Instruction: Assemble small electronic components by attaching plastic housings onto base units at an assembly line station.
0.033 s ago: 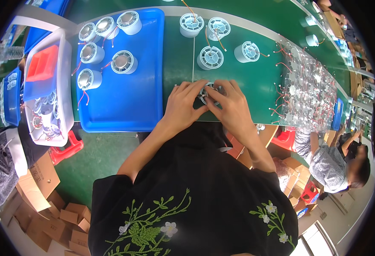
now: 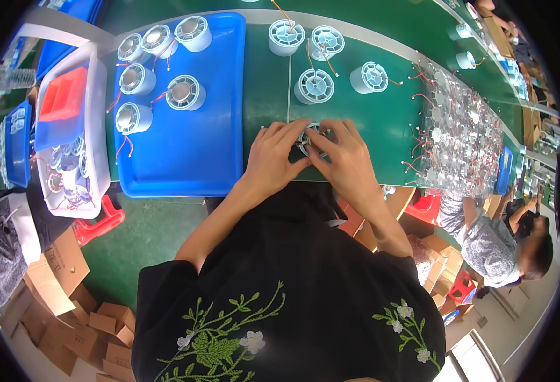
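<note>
And it's L hand (image 2: 273, 159) and R hand (image 2: 349, 156), fingers of both clamped round a ribbed rd. housing (image 2: 304, 140), ctr., nr. front edge of green worktop (image 2: 264, 95)! Four wired lt.-blue housings (image 2: 314, 88) just beyond; blue tray (image 2: 187, 153) to L w/ six disc-topped housings (image 2: 183, 93); clear plastic packaging (image 2: 461, 137) far R.

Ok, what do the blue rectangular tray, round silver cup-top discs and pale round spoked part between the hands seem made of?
Blue tray: probably glossy moulded plastic; rounded rim, highlights. Silver discs: likely smooth metal, grey sheen. Spoked part: perhaps plastic, from thin pale ribs; finish mostly hidden.
</note>
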`<state>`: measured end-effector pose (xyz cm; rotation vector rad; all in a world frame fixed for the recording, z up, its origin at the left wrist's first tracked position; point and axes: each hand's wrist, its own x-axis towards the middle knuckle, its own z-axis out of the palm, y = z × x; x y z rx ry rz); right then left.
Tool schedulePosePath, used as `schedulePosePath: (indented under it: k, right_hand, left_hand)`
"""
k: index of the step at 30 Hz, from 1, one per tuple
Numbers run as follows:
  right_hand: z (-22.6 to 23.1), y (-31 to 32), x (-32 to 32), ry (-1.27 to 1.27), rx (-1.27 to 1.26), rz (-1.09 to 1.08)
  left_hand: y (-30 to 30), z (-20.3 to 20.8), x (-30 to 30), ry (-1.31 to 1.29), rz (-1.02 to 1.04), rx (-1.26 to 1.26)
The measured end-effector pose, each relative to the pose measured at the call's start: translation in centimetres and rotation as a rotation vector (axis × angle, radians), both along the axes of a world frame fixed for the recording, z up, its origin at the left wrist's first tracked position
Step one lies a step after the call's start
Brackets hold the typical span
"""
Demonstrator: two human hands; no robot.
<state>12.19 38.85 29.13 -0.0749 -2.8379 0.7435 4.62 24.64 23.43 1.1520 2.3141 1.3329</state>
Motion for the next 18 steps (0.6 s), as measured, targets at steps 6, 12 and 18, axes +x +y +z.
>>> schedulePosePath:
  k: [6, 12, 18]
  right_hand:
    - [0.1, 0.1, -0.2, -0.023, 0.022, -0.01]
    - [-1.3, 3.3, -1.3, -0.198, -0.512, -0.107]
    - [-1.7, 5.4, -1.9, -0.622, -0.969, -0.161]
  left_hand:
    - [0.0, 0.1, -0.1, -0.027, -0.015, -0.007]
    - [-0.1, 0.7, -1.3, -0.099, -0.09, 0.041]
    - [1.1, 0.3, -0.6, -0.68, 0.078, 0.181]
